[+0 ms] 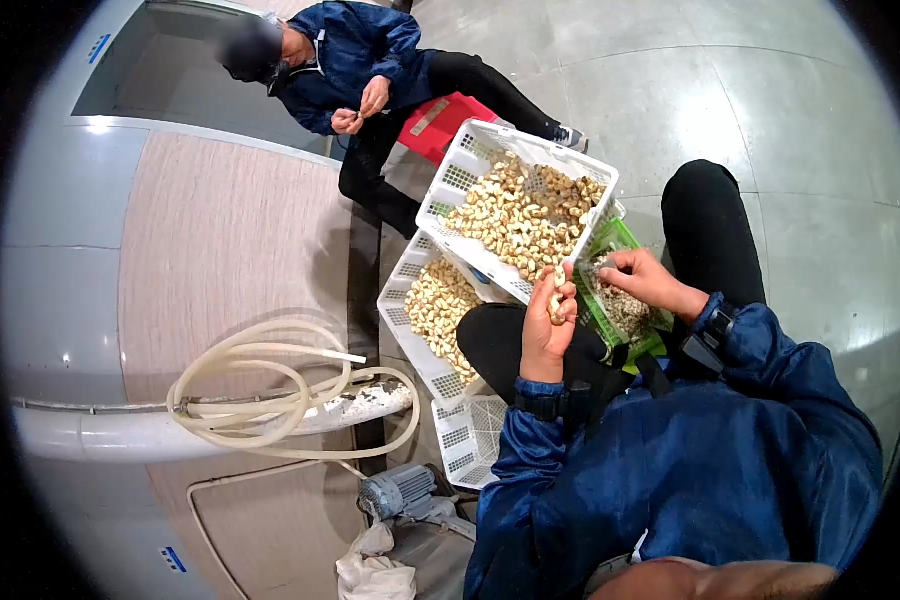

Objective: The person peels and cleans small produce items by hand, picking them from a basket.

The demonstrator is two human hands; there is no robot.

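My left hand [548, 335] is closed around a few pale, stubby pieces that look like small mushrooms [558, 303], at the near edge of the upper white crate [518, 286]. That crate is tilted and holds many cream and brownish mushrooms [510, 215]. Over a green container [625, 235] of small crumbly trimmings [625, 308], my right hand [655, 283] has its thumb and fingers pinched together. Something small and dark may be between them, too small to name. The green container sits by my lap, between my legs.
A lower white crate [410, 350] holds more mushrooms; another white crate [457, 432] stands nearer. Across from me a person [355, 60] sits by a red stool [440, 122], hands together. At left are a coiled hose [240, 400], a white pipe [100, 436] and a motor [398, 492].
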